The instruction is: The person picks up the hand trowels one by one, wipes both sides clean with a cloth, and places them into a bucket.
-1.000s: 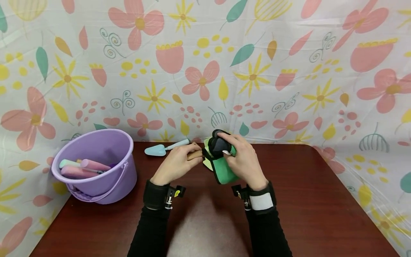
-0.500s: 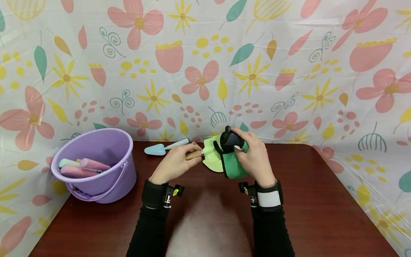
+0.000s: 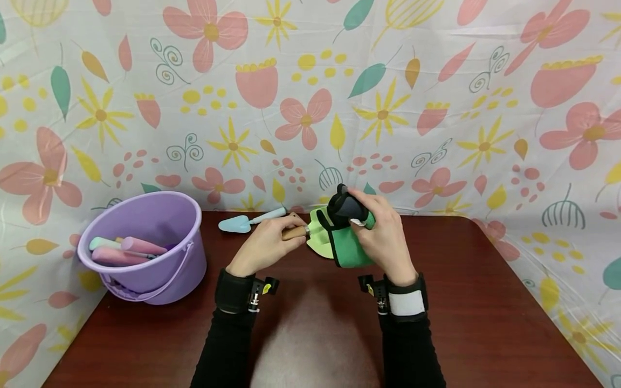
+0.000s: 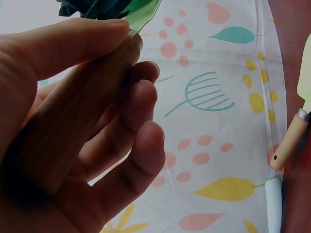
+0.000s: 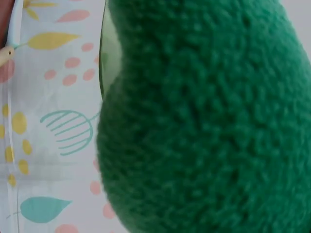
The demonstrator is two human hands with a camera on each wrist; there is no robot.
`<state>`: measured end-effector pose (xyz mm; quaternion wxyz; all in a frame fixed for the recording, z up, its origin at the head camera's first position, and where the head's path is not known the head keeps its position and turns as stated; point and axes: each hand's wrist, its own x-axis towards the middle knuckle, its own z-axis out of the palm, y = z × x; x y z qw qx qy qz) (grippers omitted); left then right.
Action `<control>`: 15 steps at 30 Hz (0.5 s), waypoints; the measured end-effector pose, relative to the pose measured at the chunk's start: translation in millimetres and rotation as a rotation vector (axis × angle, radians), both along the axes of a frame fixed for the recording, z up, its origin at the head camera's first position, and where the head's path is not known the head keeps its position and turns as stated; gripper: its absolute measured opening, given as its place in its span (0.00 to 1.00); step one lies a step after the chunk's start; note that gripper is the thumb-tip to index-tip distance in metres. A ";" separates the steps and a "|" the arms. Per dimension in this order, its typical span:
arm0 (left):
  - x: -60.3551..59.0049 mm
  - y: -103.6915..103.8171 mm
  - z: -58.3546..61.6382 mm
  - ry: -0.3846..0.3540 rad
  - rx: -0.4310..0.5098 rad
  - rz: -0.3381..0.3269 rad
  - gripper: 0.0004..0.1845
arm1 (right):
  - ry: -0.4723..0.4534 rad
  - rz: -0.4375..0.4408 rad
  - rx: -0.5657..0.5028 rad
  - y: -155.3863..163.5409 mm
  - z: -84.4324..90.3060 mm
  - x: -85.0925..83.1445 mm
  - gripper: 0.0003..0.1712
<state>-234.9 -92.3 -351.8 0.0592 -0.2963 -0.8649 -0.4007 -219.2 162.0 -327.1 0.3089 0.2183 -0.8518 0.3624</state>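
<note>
My left hand (image 3: 267, 242) grips the wooden handle (image 4: 73, 111) of a garden trowel. Its light green blade (image 3: 318, 237) points right, and the cloth covers part of it. A green cloth (image 3: 350, 248) with black edging and a dark grey side is held in my right hand (image 3: 380, 234), bunched over that blade. Fuzzy green cloth fills most of the right wrist view, with a strip of the blade showing past its left edge. Fingers of the right hand are hidden behind the cloth there.
A purple bucket (image 3: 194, 258) on the left holds several tools with pink and mint handles. A light blue trowel (image 3: 236, 224) lies at the table's back edge. Another wooden-handled tool (image 4: 291, 141) lies beyond the left hand. A floral sheet (image 3: 305, 70) hangs behind the table.
The cloth in my right hand first slid right, baring more of the trowel blade, then came slightly back up and left over it. My left hand has stayed nearly still on the handle.
</note>
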 end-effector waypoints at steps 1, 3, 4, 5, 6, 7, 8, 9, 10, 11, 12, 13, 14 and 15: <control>0.0 0.2 0.3 0.000 -0.001 0.000 0.07 | 0.005 0.006 0.001 -1.8 0.1 -0.1 0.38; 0.2 0.5 0.7 -0.007 -0.003 0.002 0.07 | 0.011 0.012 0.013 -5.8 -0.3 -0.1 0.38; 0.2 0.8 0.8 -0.009 -0.004 0.001 0.07 | 0.011 0.011 0.024 -7.7 -0.7 -0.2 0.38; 0.4 1.1 1.0 -0.010 -0.006 0.003 0.08 | 0.010 0.009 0.036 -9.7 -1.2 -0.3 0.38; 0.3 1.4 1.0 -0.009 -0.008 0.002 0.09 | 0.008 0.008 0.048 -11.7 -2.0 -0.5 0.38; 0.1 1.8 1.0 -0.006 -0.010 0.003 0.09 | 0.004 0.002 0.060 -13.6 -2.8 -0.6 0.38; 0.3 2.1 1.0 -0.003 -0.008 0.003 0.09 | 0.003 -0.005 0.073 -15.3 -3.5 -0.8 0.38; 0.2 2.6 1.0 0.003 -0.008 0.004 0.09 | -0.001 -0.013 0.081 -16.8 -4.2 -0.9 0.38; 0.1 3.0 0.8 0.009 -0.009 0.005 0.08 | -0.004 -0.020 0.088 -18.2 -4.8 -0.9 0.38; 0.1 3.4 0.8 0.014 -0.010 0.004 0.06 | -0.007 -0.026 0.092 -19.3 -5.3 -0.8 0.38; 0.1 4.0 0.8 0.018 -0.006 0.001 0.04 | -0.011 -0.032 0.095 -20.3 -5.7 -0.7 0.38; 0.1 4.5 0.6 0.023 -0.004 -0.002 0.03 | -0.013 -0.039 0.097 -21.0 -5.9 -0.5 0.38; 0.2 4.9 0.6 0.026 -0.001 -0.005 0.04 | -0.014 -0.044 0.098 -21.6 -6.2 -0.5 0.38; 0.2 5.5 0.5 0.028 -0.004 -0.005 0.06 | -0.016 -0.047 0.098 -22.1 -6.3 -0.4 0.38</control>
